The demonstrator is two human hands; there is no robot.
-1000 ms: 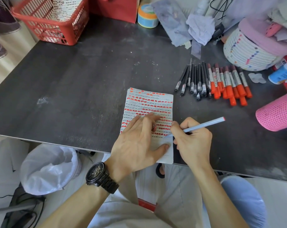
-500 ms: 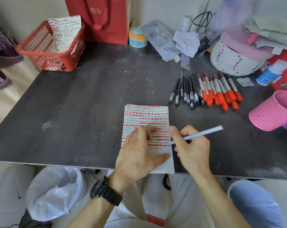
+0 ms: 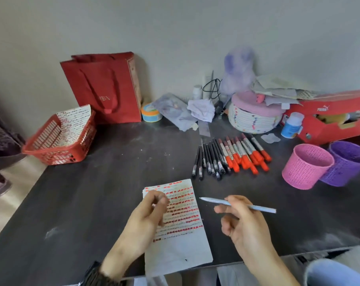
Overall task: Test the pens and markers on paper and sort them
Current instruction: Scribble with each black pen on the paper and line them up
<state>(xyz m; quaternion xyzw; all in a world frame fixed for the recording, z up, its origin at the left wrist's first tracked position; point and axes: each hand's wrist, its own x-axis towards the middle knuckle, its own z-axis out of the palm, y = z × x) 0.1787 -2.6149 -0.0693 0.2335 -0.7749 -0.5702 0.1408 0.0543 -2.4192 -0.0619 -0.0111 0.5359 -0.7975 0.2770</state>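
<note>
1. The dark table (image 3: 92, 203) lies under both our hands.
2. A red bag (image 3: 107, 89) stands far ahead of our left hand (image 3: 144, 221), and a red basket (image 3: 51, 155) sits ahead and to the left of it.
3. The paper (image 3: 181, 234), covered in rows of orange marks, lies under our left hand and just left of our right hand (image 3: 245, 230).
4. Our left hand is over the paper's left edge with its fingers loosely curled and holding nothing. We cannot tell whether it touches the sheet.
5. A pink cup (image 3: 302, 172) and a purple cup (image 3: 344, 172) touch each other ahead and to the right of our right hand.
6. Orange-capped markers (image 3: 243, 153) and black pens (image 3: 210, 159) lie in a row ahead, between our hands.
7. Our right hand pinches a light blue pen (image 3: 214, 200) above the table, with its tip pointing left toward the paper.
</note>
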